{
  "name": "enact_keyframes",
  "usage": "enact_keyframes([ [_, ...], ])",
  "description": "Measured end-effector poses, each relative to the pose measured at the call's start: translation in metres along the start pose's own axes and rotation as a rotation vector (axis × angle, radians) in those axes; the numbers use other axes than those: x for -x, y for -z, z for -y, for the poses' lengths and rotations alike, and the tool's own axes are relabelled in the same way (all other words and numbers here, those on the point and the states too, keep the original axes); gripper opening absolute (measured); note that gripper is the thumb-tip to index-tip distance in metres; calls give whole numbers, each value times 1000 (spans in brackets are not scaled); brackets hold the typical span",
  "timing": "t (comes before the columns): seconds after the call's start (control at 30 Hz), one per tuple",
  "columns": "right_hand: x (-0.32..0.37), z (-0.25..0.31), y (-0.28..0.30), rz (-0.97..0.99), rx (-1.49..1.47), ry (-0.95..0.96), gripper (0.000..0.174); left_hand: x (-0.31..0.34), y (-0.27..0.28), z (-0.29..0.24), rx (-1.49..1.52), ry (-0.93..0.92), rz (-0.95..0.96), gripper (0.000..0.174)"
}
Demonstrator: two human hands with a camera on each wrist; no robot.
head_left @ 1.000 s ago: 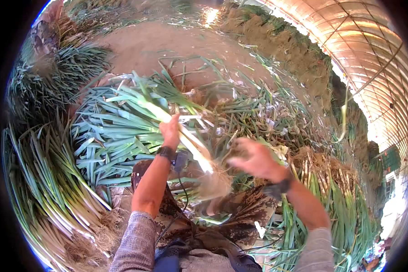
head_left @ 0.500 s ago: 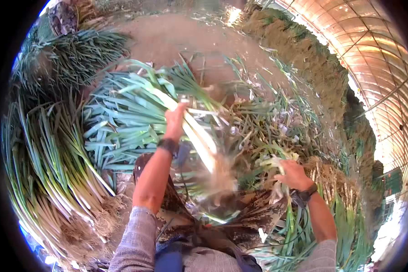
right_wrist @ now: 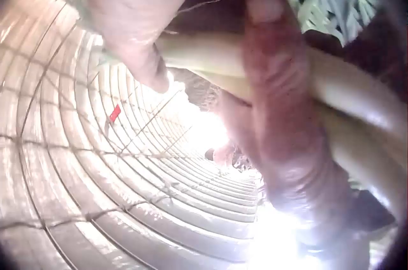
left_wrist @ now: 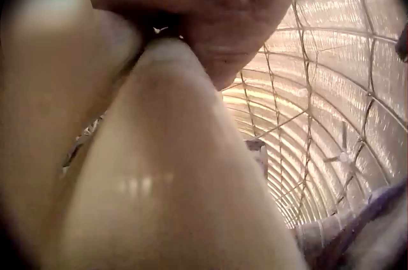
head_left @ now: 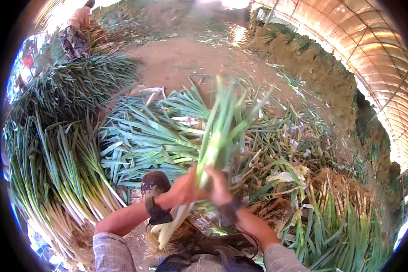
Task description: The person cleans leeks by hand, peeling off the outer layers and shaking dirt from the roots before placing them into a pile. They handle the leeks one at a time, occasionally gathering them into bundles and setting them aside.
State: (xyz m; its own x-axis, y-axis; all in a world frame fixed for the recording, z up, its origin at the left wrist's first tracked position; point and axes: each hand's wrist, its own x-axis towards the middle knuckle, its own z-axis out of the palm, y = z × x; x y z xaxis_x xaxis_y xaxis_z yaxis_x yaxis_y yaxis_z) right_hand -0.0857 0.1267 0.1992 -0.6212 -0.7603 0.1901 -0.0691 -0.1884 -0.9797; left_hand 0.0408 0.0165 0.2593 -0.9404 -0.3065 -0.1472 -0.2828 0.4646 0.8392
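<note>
A small bunch of green onions stands up in front of me, leaves away from me and pale root ends slanting down toward my lap. My left hand grips its pale stalks from the left. Close beside it, my right hand, blurred, holds the same stalks from the right. In the left wrist view the thick white stalks fill the foreground beneath the hand. A finger curls over the pale stalks in the right wrist view. Stringy roots hang near my left knee.
A flat pile of green onions lies ahead to the left, with rooted bundles beside it. Stripped leaves litter the ground ahead right, near another bundle. A person bends at the far left. A ribbed tunnel roof curves overhead.
The bunch has swung from leaning left, roots to the right, to upright with roots toward my lap. My right hand has left the leaf litter at right and come to the stalks beside my left hand.
</note>
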Motion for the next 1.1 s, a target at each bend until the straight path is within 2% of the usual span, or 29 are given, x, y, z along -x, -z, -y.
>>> enact_keyframes([
  [0.03,7,31,-23,-154,-587,-479,40,11,-4,8,-11,21,35,105],
  [0.07,13,22,-28,-146,-594,-488,40,23,-3,0,25,130,81,109],
  [0.1,20,11,-31,-137,-669,-511,42,33,-14,15,107,97,27,103],
  [0.17,26,3,-31,-126,-747,-539,44,53,-31,45,260,163,40,83],
  [0.23,28,12,-28,-111,-819,-604,49,76,-47,58,731,27,226,61],
  [0.27,28,11,-25,-175,-830,-608,51,94,-65,73,900,16,173,42],
  [0.3,25,7,-24,-205,-842,-632,53,104,-62,74,694,127,281,31],
  [0.33,21,-11,-22,-160,-792,-548,55,115,-61,66,919,152,285,26],
  [0.37,14,-31,-23,-118,-748,-466,57,118,-64,68,950,98,270,28],
  [0.4,8,-25,-31,-113,-764,-482,57,119,-62,64,1033,-38,196,33],
  [0.43,2,-4,-45,-116,-776,-490,57,117,-65,59,933,-49,-14,39],
  [0.5,-17,52,-85,41,-640,-335,61,122,-39,50,789,76,-146,47],
  [0.53,-23,77,-100,204,-576,-284,67,120,-38,57,763,-59,-381,52],
  [0.57,-39,85,-110,415,-424,-136,72,130,11,34,484,291,-373,61],
  [0.6,-48,98,-122,572,-278,-48,74,140,33,50,772,-12,-501,64],
  [0.63,-56,109,-133,724,-128,46,77,150,77,61,560,3,-522,64],
  [0.67,-61,117,-145,833,-81,188,81,157,107,69,627,-127,-779,64],
  [0.7,-65,112,-147,900,34,279,78,180,159,78,448,166,-736,69],
  [0.73,-72,100,-143,919,144,258,74,184,176,107,808,-415,-1003,65],
  [0.77,-79,83,-136,931,255,239,70,216,208,135,355,-369,-1018,58],
  [0.8,-82,61,-125,837,298,118,61,231,230,142,259,-20,-1318,29],
  [0.83,-83,34,-108,733,339,-2,52,251,243,172,216,224,-1485,28],
  [0.87,-85,-8,-79,684,492,-70,50,289,247,254,200,221,-1542,33],
  [0.93,-73,-65,-11,645,710,-203,48,362,233,393,-164,643,-1619,51],
  [0.97,-56,-83,22,650,772,-266,46,385,204,380,-310,912,-1565,56],
  [1.0,-36,-105,62,630,778,-400,44,406,199,381,-159,1299,-1314,59],
  [1.03,-18,-121,98,611,785,-533,42,425,183,395,-141,1289,-1200,60],
  [1.07,-2,-126,127,512,841,-619,39,421,174,367,-143,1349,-1180,60],
  [1.1,20,-128,154,415,893,-720,36,433,167,388,-120,1266,-1178,61],
])
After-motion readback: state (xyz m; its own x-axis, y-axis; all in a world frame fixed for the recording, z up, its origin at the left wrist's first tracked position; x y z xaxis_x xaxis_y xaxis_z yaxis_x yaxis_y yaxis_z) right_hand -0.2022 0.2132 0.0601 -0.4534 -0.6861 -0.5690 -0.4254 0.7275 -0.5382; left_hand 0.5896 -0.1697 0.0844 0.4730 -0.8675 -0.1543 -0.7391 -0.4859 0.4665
